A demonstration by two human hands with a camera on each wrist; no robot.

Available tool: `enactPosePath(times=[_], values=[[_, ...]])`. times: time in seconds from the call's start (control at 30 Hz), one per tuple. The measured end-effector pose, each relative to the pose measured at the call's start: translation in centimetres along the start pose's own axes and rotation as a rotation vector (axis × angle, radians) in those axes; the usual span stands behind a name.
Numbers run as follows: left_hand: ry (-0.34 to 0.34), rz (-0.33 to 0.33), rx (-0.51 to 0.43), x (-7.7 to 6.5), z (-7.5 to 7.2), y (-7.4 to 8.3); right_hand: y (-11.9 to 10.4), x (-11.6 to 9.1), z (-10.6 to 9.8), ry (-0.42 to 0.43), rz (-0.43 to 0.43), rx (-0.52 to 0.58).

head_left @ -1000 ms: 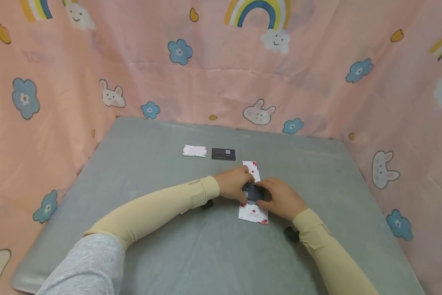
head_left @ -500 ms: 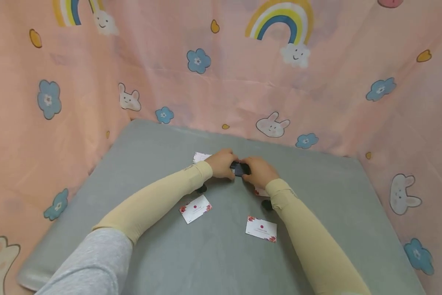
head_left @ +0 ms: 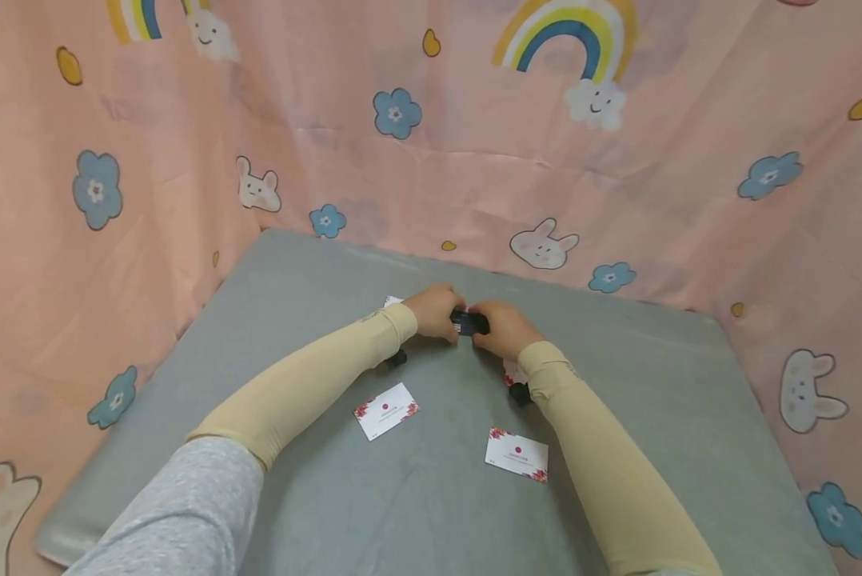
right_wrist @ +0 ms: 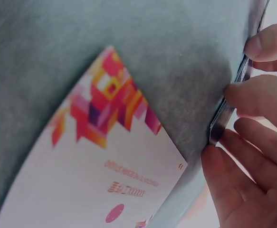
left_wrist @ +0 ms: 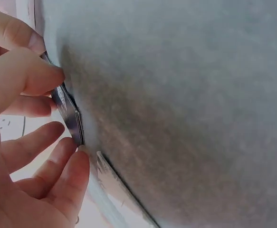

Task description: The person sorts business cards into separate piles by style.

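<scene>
My two hands meet near the back middle of the table. Between them they hold dark business cards (head_left: pixel 470 323), whose edges look layered like a thin stack in the wrist views. My left hand (head_left: pixel 434 310) pinches the left end between thumb and fingers, and my right hand (head_left: pixel 506 330) grips the right end. In the left wrist view the dark cards (left_wrist: pixel 71 114) stand tilted just over the grey surface. Thumb and fingertips also press the dark cards (right_wrist: pixel 224 111) in the right wrist view. How many cards are held cannot be told.
White business cards with red floral corners lie in front: a left one (head_left: pixel 386 410) and a right one (head_left: pixel 517 454). Another white card (head_left: pixel 513 373) is partly under my right wrist. A white card's corner (head_left: pixel 392 301) shows behind my left hand. A pink curtain (head_left: pixel 431 176) borders the table.
Both hands have moved back and left with the dark cards, off the white cards, to about where a single dark card lay. The white cards in front are now uncovered. The head view has shifted.
</scene>
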State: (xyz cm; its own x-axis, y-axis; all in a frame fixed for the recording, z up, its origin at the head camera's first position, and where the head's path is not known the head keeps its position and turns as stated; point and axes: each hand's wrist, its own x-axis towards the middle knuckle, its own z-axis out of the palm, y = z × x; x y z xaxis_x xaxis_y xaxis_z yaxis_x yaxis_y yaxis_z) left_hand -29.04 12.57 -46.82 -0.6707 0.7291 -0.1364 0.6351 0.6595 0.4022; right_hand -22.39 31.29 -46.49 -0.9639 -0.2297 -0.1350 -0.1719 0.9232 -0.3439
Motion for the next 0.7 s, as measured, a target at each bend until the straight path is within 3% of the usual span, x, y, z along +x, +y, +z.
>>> enactPosePath(times=[0.2, 0.37, 0.57, 0.7], values=[[-0.007, -0.007, 0.044, 0.5, 0.2, -0.1, -0.2, -0.1, 0.0, -0.010, 0.009, 0.001], [-0.001, 0.042, 0.124, 1.3, 0.4, 2.9, 1.3, -3.2, -1.0, 0.043, 0.034, 0.024], [-0.029, 0.256, 0.140, 2.4, 0.6, 6.9, 2.6, -8.9, -0.9, 0.192, 0.185, -0.014], [-0.114, 0.389, 0.171, 3.1, 1.0, 8.5, 2.0, -10.9, 0.0, 0.263, 0.229, -0.079]])
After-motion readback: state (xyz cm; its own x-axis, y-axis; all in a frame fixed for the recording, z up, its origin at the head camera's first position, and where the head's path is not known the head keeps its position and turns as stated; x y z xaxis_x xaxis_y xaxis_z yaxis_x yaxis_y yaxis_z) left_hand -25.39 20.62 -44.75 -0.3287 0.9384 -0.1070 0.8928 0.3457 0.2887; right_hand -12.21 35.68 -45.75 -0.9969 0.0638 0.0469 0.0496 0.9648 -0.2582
